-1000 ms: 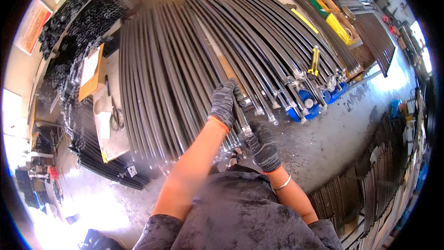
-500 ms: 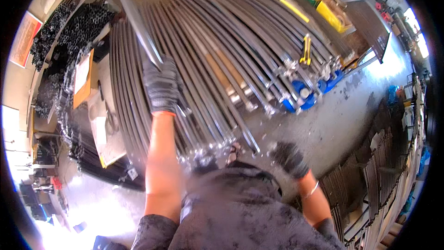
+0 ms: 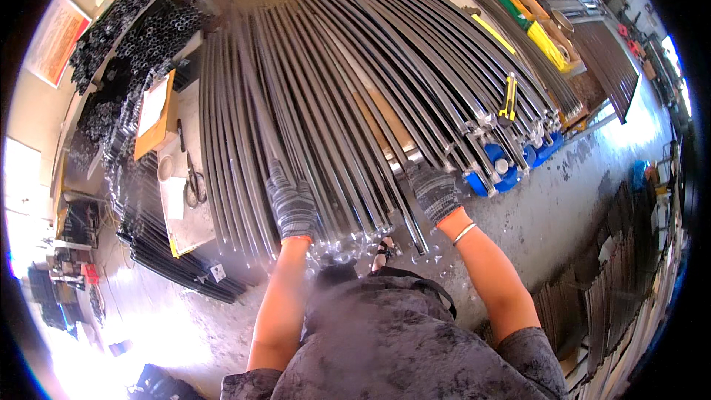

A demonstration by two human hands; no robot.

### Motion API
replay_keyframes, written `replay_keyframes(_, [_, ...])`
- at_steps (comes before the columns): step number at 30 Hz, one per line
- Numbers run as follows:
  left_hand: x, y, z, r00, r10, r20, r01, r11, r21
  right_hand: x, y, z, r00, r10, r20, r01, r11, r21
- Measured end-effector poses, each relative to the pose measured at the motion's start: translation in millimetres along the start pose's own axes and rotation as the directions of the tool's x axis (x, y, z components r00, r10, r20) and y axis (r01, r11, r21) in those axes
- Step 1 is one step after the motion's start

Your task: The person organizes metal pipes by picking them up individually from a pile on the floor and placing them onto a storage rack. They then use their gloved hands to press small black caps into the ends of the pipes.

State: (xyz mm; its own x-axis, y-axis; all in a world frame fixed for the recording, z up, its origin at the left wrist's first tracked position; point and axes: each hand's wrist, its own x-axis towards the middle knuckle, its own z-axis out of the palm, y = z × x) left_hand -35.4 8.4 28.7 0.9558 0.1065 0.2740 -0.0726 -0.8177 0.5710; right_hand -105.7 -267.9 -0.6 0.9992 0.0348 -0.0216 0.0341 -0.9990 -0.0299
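Long dark metal tubes [image 3: 326, 126] lie side by side across the table, fanning toward me, with clear plastic wrap at several near ends. My left hand [image 3: 291, 204], in a striped grey glove, is closed around a tube in the left group; its fingers point away from me. At the near ends of the middle tubes, my right hand [image 3: 433, 191], in a matching glove, has its fingers curled on a tube. The palms and the undersides of both grips are hidden.
A yellow utility knife [image 3: 508, 100] rests on the right-hand tubes, above blue round items [image 3: 495, 170]. Scissors [image 3: 195, 187] and a clipboard [image 3: 154, 115] lie at the left. Stacked tubes [image 3: 159, 37] fill a rack beyond. Yellow bins [image 3: 546, 44] stand far right.
The tube in my left hand has come down from a raised slant onto the row. My right hand has moved up and forward from near my body to the tube ends.
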Motion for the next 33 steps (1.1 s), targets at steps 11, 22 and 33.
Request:
replay_keyframes(11, [-2.6,53.2,43.5,0.954,0.281,0.101,-0.203,0.859,-0.470,-77.8,-56.6,7.4,0.836,0.386,-0.389,0.070,0.629,0.774])
replay_keyframes(22, [-16.1,167.6,62.3,0.732,-0.042,0.680,0.681,0.072,-0.729,-101.9,-53.3,-31.2,0.915,0.331,0.231,-0.153,-0.245,0.957])
replay_keyframes(33, [48.9,147.1,13.9,0.866,0.075,0.495,0.471,0.213,-0.856,-148.5,-21.6,-41.3,0.993,0.116,-0.027,-0.042,0.547,0.836])
